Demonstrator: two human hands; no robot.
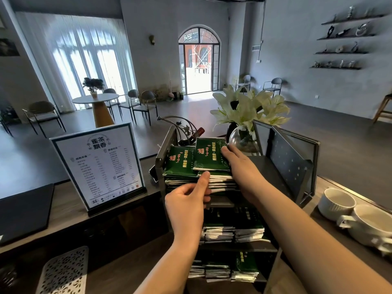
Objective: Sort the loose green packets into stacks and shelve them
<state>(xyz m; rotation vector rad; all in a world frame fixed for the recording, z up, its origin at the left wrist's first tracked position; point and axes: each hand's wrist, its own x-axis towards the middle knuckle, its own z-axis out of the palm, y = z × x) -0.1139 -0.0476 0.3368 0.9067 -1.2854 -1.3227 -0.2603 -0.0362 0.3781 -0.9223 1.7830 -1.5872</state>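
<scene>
A: What sits nearest, low on the shelf rack (214, 202)?

B: The bottom tier holds green packet stacks (224, 270) side by side, and the tier above it carries more stacks (233, 228), dark covers up, white edges facing out.

A: And the hands?

B: The left hand (186, 203) is at the front of the rack's top tier, thumb laid up against the white edges of the right-hand top stack (220, 183), the other fingers curled in at that stack's front edge; whether they actually grip it, I can't tell. The right hand (237, 160) lies flat over that same stack, fingers straight and pressing on its uppermost green packet (209, 154), which sits raised and slightly askew.

A: Anything left of it on that tier?

B: A second green stack (180, 164), touching it, against the rack's left wall.

A: Around the rack?

B: Left of it, a framed menu stand (97, 164) on the tabletop (65, 206). Right of it, two white cups (356, 215). Just behind it, a glass vase of white lilies (248, 115).
</scene>
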